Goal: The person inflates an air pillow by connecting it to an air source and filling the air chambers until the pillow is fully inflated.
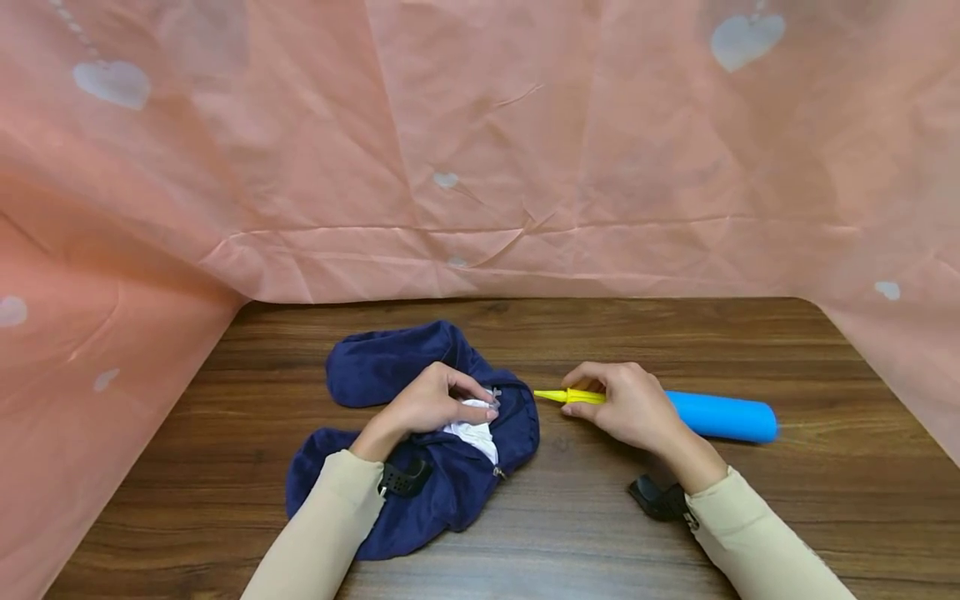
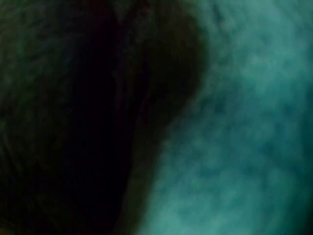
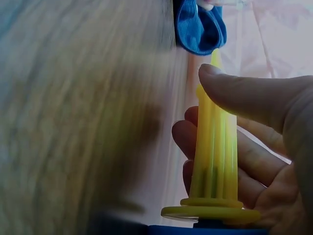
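Navy neck pillow [image 1: 450, 482] is lying unzipped on the bench [image 1: 570, 533], the left hand [image 1: 427, 404] pinching its clear valve [image 1: 496, 398], perhaps to steady it, while the right hand [image 1: 633, 408] is gripping the blue pump's [image 1: 723, 417] yellow nozzle [image 1: 587, 397], seemingly to keep it pointing toward the pillow.

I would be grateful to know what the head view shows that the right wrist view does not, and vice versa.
Only the head view shows the beige sleeves and white hearts. Only the right wrist view shows the round yellow flange at the base of the yellow nozzle. Both show that nozzle, the right hand holding it, the blue tube, navy fabric, wooden table and pink cloth.
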Action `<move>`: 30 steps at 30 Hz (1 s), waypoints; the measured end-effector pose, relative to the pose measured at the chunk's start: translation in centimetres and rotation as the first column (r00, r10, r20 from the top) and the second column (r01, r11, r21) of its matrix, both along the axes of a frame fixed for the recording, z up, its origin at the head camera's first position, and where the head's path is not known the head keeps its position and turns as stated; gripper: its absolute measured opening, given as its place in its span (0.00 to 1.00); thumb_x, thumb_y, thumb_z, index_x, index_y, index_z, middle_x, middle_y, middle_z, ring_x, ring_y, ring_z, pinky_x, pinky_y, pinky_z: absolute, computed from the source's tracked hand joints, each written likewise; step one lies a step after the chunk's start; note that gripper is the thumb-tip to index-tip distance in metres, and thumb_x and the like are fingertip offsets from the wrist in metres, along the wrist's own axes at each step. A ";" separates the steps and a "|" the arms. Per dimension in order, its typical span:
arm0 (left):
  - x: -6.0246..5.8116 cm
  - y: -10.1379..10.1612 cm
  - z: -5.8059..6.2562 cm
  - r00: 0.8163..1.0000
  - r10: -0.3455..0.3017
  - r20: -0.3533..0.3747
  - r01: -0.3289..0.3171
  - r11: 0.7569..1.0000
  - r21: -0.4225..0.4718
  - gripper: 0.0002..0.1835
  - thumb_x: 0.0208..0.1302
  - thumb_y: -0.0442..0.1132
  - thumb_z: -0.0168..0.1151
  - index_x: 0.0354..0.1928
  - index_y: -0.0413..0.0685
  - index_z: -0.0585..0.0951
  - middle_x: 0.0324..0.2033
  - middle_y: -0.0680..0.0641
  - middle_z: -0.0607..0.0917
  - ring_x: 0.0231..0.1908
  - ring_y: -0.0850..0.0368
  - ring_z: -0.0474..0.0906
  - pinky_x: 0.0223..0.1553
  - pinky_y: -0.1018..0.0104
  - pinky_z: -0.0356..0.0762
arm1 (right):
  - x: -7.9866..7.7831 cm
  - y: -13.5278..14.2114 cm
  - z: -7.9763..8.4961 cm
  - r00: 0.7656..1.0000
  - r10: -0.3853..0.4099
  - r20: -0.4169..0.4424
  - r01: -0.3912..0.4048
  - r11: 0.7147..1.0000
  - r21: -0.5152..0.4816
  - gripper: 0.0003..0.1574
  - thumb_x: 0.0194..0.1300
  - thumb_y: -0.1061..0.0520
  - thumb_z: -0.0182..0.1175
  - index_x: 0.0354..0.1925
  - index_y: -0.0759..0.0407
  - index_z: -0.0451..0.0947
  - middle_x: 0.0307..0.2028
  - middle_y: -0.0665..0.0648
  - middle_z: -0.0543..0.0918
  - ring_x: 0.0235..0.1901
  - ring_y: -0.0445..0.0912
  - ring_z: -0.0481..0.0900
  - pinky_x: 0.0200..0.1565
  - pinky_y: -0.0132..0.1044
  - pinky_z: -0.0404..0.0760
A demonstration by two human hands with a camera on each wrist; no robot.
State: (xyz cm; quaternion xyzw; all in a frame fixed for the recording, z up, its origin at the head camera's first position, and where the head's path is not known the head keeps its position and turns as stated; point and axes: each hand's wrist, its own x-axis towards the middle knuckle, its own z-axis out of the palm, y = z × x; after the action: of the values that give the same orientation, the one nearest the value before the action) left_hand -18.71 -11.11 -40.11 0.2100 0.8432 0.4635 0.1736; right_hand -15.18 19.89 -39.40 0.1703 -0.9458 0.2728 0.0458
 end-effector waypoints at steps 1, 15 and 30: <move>0.0 0.0 0.0 1.000 -0.002 0.002 0.002 1.000 -0.001 0.08 0.63 0.45 0.80 0.43 0.55 0.96 0.43 0.54 0.95 0.36 0.64 0.85 0.38 0.69 0.79 | 0.0 -0.1 0.0 1.000 0.000 0.005 0.000 1.000 -0.006 0.15 0.63 0.50 0.80 0.47 0.44 0.90 0.35 0.44 0.91 0.34 0.39 0.84 0.37 0.42 0.80; 0.1 0.1 0.0 1.000 -0.006 -0.027 0.006 1.000 0.019 0.08 0.64 0.46 0.80 0.43 0.55 0.96 0.44 0.54 0.95 0.41 0.66 0.87 0.40 0.71 0.79 | 0.1 -0.2 0.0 0.994 0.085 -0.065 -0.087 0.995 -0.038 0.12 0.62 0.53 0.80 0.44 0.41 0.93 0.40 0.45 0.93 0.34 0.37 0.82 0.37 0.39 0.77; -0.1 0.3 0.3 0.995 -0.079 -0.066 0.075 0.995 -0.058 0.09 0.65 0.45 0.78 0.45 0.56 0.95 0.47 0.54 0.94 0.43 0.66 0.85 0.43 0.71 0.79 | 0.1 -0.6 0.1 0.964 0.191 -0.185 -0.208 0.975 -0.081 0.18 0.55 0.58 0.84 0.46 0.51 0.93 0.43 0.49 0.92 0.45 0.46 0.87 0.45 0.43 0.86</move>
State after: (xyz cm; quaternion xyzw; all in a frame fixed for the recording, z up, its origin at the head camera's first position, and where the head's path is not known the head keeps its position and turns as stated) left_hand -18.83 -10.83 -39.79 0.2531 0.8525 0.4253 0.1682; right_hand -15.05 19.29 -39.30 0.2856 -0.9013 0.3066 0.1098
